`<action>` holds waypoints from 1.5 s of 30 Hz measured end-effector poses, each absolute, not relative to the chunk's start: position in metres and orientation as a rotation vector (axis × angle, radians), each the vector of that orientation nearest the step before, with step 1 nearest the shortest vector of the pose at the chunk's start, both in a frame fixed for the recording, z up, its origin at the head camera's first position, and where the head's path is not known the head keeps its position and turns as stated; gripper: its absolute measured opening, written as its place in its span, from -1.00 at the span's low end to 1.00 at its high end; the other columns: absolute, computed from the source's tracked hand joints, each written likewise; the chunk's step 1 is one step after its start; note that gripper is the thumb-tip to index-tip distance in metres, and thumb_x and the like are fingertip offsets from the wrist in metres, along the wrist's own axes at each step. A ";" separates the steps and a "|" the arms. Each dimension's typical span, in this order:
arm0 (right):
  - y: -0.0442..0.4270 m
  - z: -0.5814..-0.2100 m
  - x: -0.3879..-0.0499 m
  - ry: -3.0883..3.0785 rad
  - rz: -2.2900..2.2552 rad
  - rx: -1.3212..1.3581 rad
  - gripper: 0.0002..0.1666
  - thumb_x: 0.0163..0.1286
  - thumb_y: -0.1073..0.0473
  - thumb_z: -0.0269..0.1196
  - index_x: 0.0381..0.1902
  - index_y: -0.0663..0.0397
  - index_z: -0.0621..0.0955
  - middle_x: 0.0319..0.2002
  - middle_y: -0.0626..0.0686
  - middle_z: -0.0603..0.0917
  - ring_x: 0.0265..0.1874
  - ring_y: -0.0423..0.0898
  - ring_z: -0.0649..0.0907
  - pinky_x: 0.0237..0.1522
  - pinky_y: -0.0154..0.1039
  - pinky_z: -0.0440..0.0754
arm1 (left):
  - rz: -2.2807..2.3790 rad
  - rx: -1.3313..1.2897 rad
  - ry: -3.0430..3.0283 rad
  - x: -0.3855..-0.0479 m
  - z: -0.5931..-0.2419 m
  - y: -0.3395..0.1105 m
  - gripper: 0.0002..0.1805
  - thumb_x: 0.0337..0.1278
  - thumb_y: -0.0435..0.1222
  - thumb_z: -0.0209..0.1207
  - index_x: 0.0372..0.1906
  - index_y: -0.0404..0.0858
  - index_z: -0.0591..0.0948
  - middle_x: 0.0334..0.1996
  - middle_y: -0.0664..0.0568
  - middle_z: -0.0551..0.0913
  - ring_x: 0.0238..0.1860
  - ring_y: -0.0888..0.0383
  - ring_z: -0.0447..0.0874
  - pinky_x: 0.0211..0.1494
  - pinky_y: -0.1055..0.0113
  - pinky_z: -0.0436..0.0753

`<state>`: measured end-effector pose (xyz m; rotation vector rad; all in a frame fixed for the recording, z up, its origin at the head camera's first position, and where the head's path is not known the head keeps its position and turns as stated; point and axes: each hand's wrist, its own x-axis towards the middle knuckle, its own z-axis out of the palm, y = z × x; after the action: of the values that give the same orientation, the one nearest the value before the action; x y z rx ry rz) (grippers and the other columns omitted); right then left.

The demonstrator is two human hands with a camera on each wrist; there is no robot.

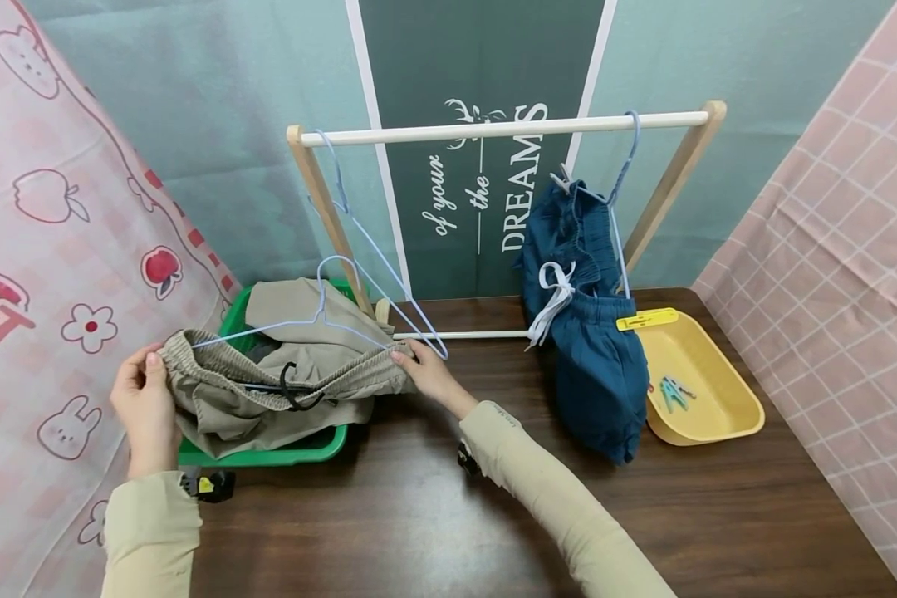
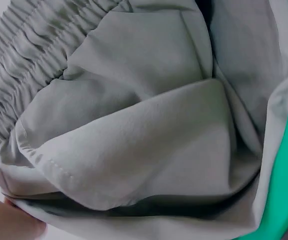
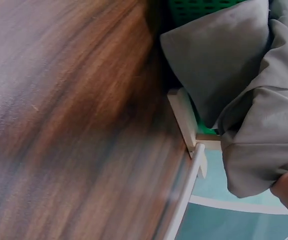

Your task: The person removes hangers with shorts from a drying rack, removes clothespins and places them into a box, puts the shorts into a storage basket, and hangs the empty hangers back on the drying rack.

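A pair of khaki drawstring shorts (image 1: 269,415) is stretched between my hands above the green basket. My left hand (image 1: 145,403) pinches the left end of the elastic waistband, thumb on top. At the waistband's right end, my right hand (image 1: 433,378) grips the cloth. A light blue hanger (image 1: 320,317) sits with its shoulders inside the waist opening, hook upward. In the left wrist view, the gathered waistband (image 2: 34,55) and folds fill most of the picture. The right wrist view shows a hanging part of the shorts (image 3: 268,150) beside my fingers.
A rack with a white rod (image 1: 493,130) stands behind, carrying an unused blue hanger (image 1: 377,249) and navy shorts (image 1: 598,357) clipped with a yellow clothespin (image 1: 646,320). The green basket (image 1: 269,457) holds more khaki cloth. At right, a yellow bin (image 1: 718,390) contains several clothespins (image 1: 674,392).
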<state>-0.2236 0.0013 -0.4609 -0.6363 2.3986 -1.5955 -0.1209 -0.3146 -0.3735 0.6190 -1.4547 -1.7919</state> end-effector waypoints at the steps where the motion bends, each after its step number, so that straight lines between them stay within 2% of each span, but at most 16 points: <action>1: 0.002 -0.459 -0.224 2.385 -1.601 -0.605 -0.59 0.51 0.08 0.00 0.01 0.39 0.45 -0.15 0.35 0.53 -0.10 0.10 0.53 0.00 -0.14 0.46 | -1.708 0.651 -1.569 -0.121 -0.372 -0.314 -0.81 0.35 -0.32 0.03 -0.25 -0.10 0.66 -0.33 0.27 0.51 -0.22 0.39 0.41 -0.12 0.63 0.38; 2: 0.002 -0.458 -0.224 2.370 -1.602 -0.571 -0.53 0.51 0.06 -0.01 0.11 0.40 0.43 0.00 0.37 0.52 0.05 0.14 0.52 0.12 -0.08 0.45 | -1.615 0.683 -1.684 -0.121 -0.371 -0.313 -0.79 0.37 -0.29 0.00 -0.17 -0.11 0.67 -0.33 0.34 0.48 -0.20 0.44 0.38 -0.05 0.61 0.35; 4: 0.003 -0.455 -0.224 2.344 -1.601 -0.504 -0.40 0.51 0.02 -0.02 0.32 0.35 0.30 0.29 0.34 0.39 0.33 0.17 0.37 0.33 0.03 0.33 | -1.406 0.732 -1.880 -0.122 -0.368 -0.311 -0.71 0.40 -0.23 -0.05 -0.03 -0.16 0.65 -0.33 0.46 0.38 -0.16 0.48 0.31 0.08 0.52 0.32; 6: 0.003 -0.453 -0.224 2.334 -1.592 -0.454 -0.31 0.51 -0.02 -0.02 0.43 0.26 0.18 0.43 0.27 0.23 0.44 0.16 0.22 0.41 0.07 0.22 | -1.175 0.707 -2.010 -0.123 -0.365 -0.308 -0.65 0.39 -0.22 -0.07 0.05 -0.25 0.63 -0.28 0.42 0.43 -0.05 0.35 0.38 0.22 0.37 0.28; 9: 0.003 -0.448 -0.223 2.341 -1.584 -0.450 -0.35 0.51 -0.03 -0.02 0.41 0.18 0.24 0.42 0.22 0.27 0.43 0.14 0.24 0.41 0.07 0.23 | -0.951 0.515 -2.063 -0.125 -0.363 -0.302 -0.65 0.33 -0.29 -0.06 0.02 -0.37 0.63 -0.11 0.04 0.59 0.15 -0.01 0.40 0.39 0.13 0.15; 11: 0.002 -0.446 -0.223 2.354 -1.585 -0.470 -0.39 0.50 -0.02 -0.01 0.38 0.17 0.28 0.40 0.23 0.31 0.42 0.14 0.27 0.39 0.09 0.26 | -0.851 0.339 -2.085 -0.127 -0.362 -0.297 -0.68 0.29 -0.35 -0.02 -0.02 -0.42 0.63 0.00 -0.26 0.58 0.22 -0.24 0.33 0.40 0.03 0.08; 12: 0.002 -0.445 -0.223 2.350 -1.590 -0.477 -0.39 0.50 -0.01 -0.01 0.38 0.18 0.28 0.40 0.23 0.30 0.41 0.15 0.28 0.39 0.09 0.26 | -0.810 0.260 -2.113 -0.128 -0.361 -0.295 -0.69 0.28 -0.37 -0.01 -0.02 -0.44 0.62 0.04 -0.35 0.55 0.22 -0.29 0.32 0.40 -0.02 0.06; 19: 0.001 -0.438 -0.222 2.346 -1.583 -0.527 -0.51 0.51 0.01 -0.02 0.25 0.18 0.38 0.30 0.25 0.41 0.32 0.16 0.40 0.31 0.10 0.34 | -0.590 -0.050 -2.431 -0.130 -0.358 -0.289 -0.71 0.35 -0.35 0.02 0.07 -0.33 0.58 0.06 -0.37 0.50 0.22 -0.37 0.25 0.25 -0.30 0.07; 22: 0.001 -0.436 -0.222 2.375 -1.560 -0.532 -0.56 0.51 0.01 -0.02 0.20 0.15 0.41 0.25 0.24 0.46 0.28 0.13 0.44 0.28 0.08 0.37 | -0.517 -0.112 -2.490 -0.130 -0.360 -0.290 -0.72 0.31 -0.40 0.04 0.07 -0.29 0.58 0.02 -0.37 0.49 0.17 -0.37 0.26 0.21 -0.32 0.10; 28: 0.000 -0.434 -0.224 2.432 -1.554 -0.580 -0.69 0.49 0.04 0.01 -0.01 0.15 0.47 -0.01 0.21 0.55 -0.01 0.05 0.51 0.11 -0.02 0.44 | -0.435 -0.160 -2.437 -0.132 -0.365 -0.290 -0.77 0.12 -0.48 0.18 -0.10 -0.31 0.65 -0.19 -0.35 0.56 0.02 -0.35 0.34 0.13 -0.29 0.18; 35: -0.003 -0.430 -0.224 2.506 -1.531 -0.576 -0.70 0.47 -0.01 0.04 -0.05 0.09 0.49 -0.22 0.17 0.53 -0.18 0.01 0.48 -0.07 -0.12 0.41 | -0.406 -0.104 -2.359 -0.129 -0.363 -0.289 -0.91 0.15 -0.49 0.16 -0.27 -0.39 0.65 -0.33 -0.31 0.60 -0.14 -0.31 0.41 0.00 -0.20 0.24; 38: -0.003 -0.429 -0.225 2.551 -1.532 -0.597 -0.67 0.45 -0.03 0.06 -0.02 0.07 0.52 -0.20 0.16 0.56 -0.18 -0.01 0.50 -0.07 -0.15 0.44 | -0.418 -0.063 -2.318 -0.129 -0.363 -0.291 -0.89 0.18 -0.51 0.12 -0.28 -0.41 0.64 -0.31 -0.32 0.60 -0.18 -0.31 0.43 -0.03 -0.19 0.27; 40: -0.004 -0.429 -0.226 2.577 -1.559 -0.614 -0.65 0.44 -0.02 0.08 0.01 0.06 0.55 -0.14 0.15 0.61 -0.16 -0.02 0.53 -0.04 -0.15 0.48 | -0.442 -0.032 -2.281 -0.128 -0.363 -0.293 -0.88 0.18 -0.54 0.09 -0.28 -0.43 0.64 -0.31 -0.33 0.60 -0.20 -0.32 0.42 0.00 -0.19 0.27; 45: -0.003 -0.428 -0.227 2.611 -1.635 -0.628 -0.65 0.41 0.03 0.12 0.01 0.09 0.62 -0.06 0.16 0.64 -0.13 0.00 0.56 -0.03 -0.15 0.51 | -0.501 0.023 -2.186 -0.126 -0.361 -0.296 -0.86 0.17 -0.57 0.06 -0.27 -0.48 0.63 -0.30 -0.36 0.58 -0.16 -0.33 0.42 0.30 -0.17 0.22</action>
<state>-0.2271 -0.0031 -0.4285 -0.6280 2.6108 -1.6347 -0.1261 -0.2963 -0.3612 0.0235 -2.1861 -0.5008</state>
